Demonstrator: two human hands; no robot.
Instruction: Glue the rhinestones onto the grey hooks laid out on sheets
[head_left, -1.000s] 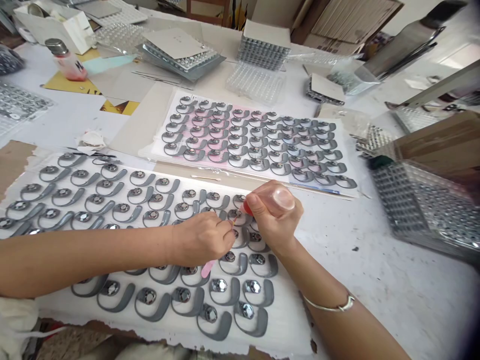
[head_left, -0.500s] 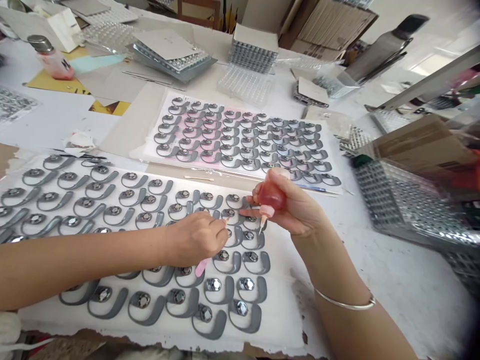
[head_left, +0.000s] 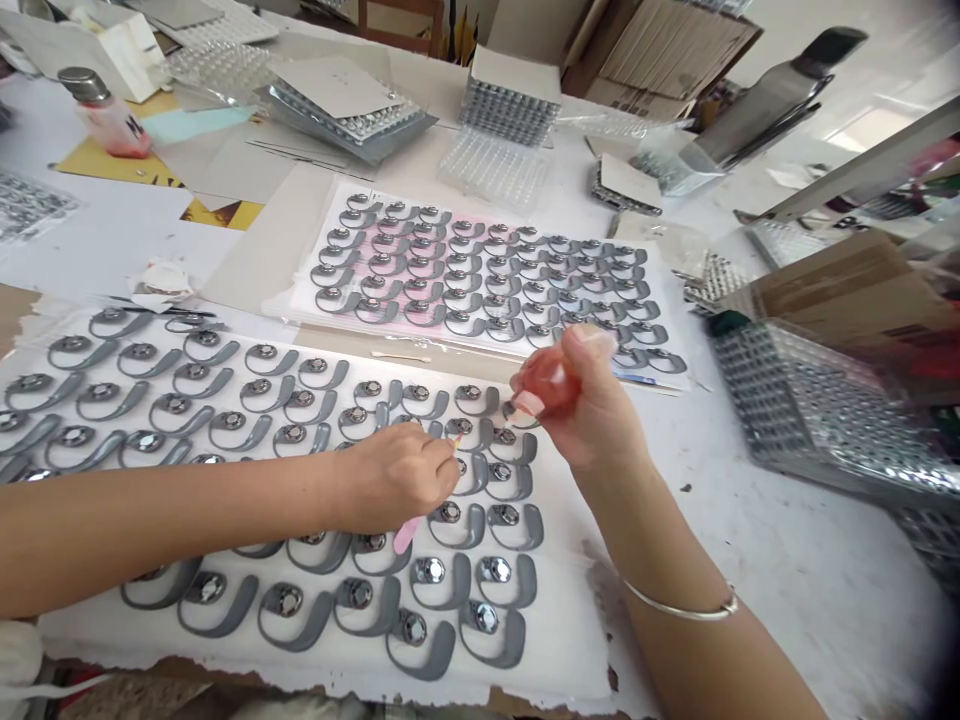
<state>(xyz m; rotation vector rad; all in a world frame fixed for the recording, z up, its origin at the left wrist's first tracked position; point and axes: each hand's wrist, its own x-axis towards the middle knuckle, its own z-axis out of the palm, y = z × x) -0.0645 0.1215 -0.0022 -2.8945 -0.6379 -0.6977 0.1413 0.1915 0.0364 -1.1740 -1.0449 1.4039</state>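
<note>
My left hand (head_left: 401,475) is closed around a slim pink stick (head_left: 406,537). One end sticks out below the fist, and its thin tip reaches a round faceted stone (head_left: 459,428) on a grey curved band. To the right, my right hand (head_left: 607,415) wraps a small soft squeeze bottle (head_left: 551,382) of red liquid. The bottle lies tilted with its pink collar to the left, and its blurred nozzle is above the bands at the sheet's right side. Rows of these grey bands (head_left: 431,645), each with a stone, cover the white sheet (head_left: 562,640).
Behind lies a second sheet of similar bands (head_left: 495,270), with a cotton swab (head_left: 401,357) in front of it. A capped pink bottle (head_left: 105,115) stands far left. Stacked trays (head_left: 510,95) are at the back, and clear-wrapped trays (head_left: 840,410) fill the right.
My right hand's fingers have drawn back from the bands and curled in. The squeeze bottle has turned from nozzle down to pointing left. My left hand stays almost in place.
</note>
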